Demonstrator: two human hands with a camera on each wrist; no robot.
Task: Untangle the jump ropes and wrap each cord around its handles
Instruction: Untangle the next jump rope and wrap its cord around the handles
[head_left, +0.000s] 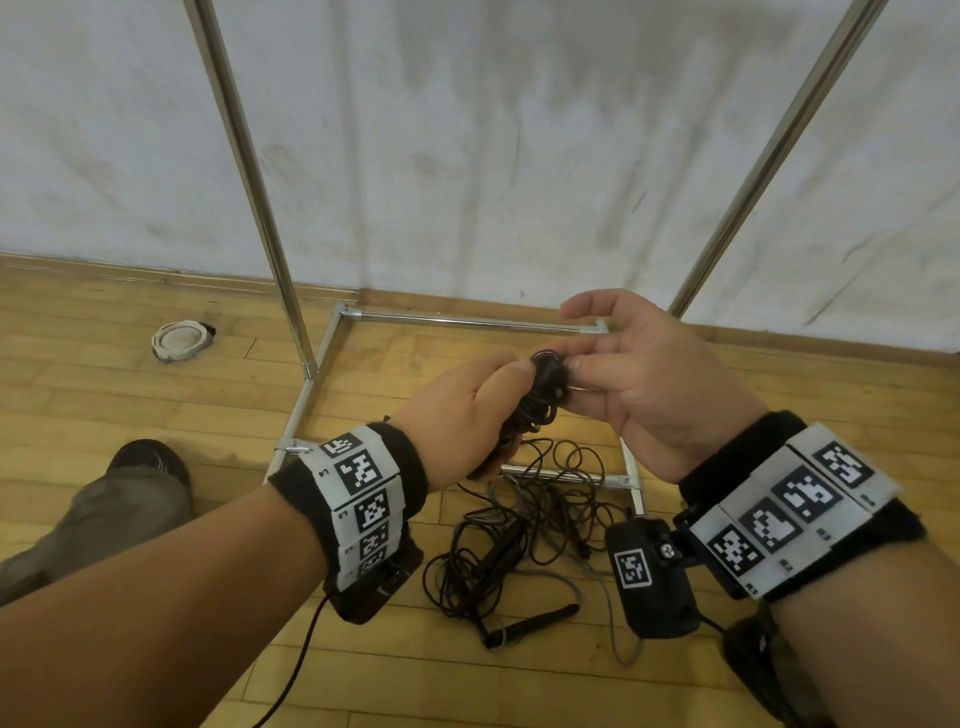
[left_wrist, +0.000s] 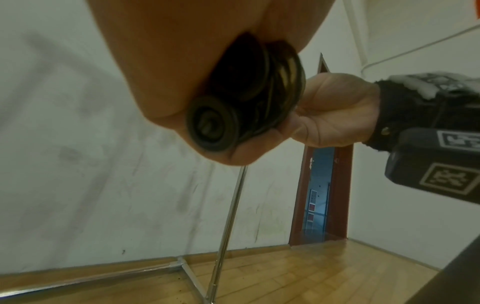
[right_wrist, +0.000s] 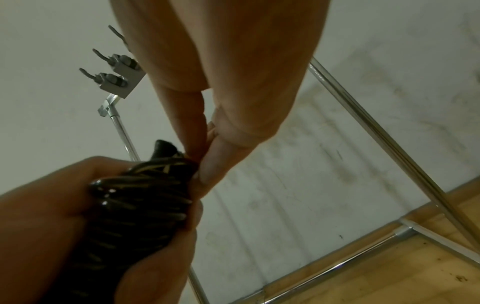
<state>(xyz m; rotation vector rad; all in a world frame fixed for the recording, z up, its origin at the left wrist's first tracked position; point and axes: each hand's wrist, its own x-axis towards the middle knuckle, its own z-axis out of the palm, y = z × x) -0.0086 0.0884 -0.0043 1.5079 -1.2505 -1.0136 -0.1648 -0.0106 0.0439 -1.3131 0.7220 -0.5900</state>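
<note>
Right fingertips (right_wrist: 205, 162) pinched together at the top of the wrapped bundle (head_left: 535, 410), thumb and forefinger closing on what looks like the cord's last turn just under the handle cap (head_left: 545, 364); whether a strand actually sits between them cannot be told; remaining fingers of the right hand (head_left: 649, 374) spread loosely up and away from the bundle. Left hand (head_left: 462, 415) curled tight round the bundle's lower half, thumb pressing near the cap, coils of black cord (right_wrist: 135, 205) bulging out between the fingers.

Long axis of the bundle tilted, cap end up and away from the body, butt end (left_wrist: 211, 125) down toward the left wrist; right fingertips touching the bundle from its right side, left palm wrapping it from its left; right hand judged the one doing the work, left hand only the clamp. Next move judged a tuck of the loose end under a turn near the cap, so across the bundle's axis, not along it.

Both forearms raised and converging on the bundle, wrists apart, backs of the hands toward the head camera. Well below the bundle, on the wooden floor (head_left: 156, 395), the tangled ropes (head_left: 535, 525) not yet sorted, a loose black handle (head_left: 540, 616) at their near edge; beyond the bundle, a metal frame (head_left: 457, 319).
</note>
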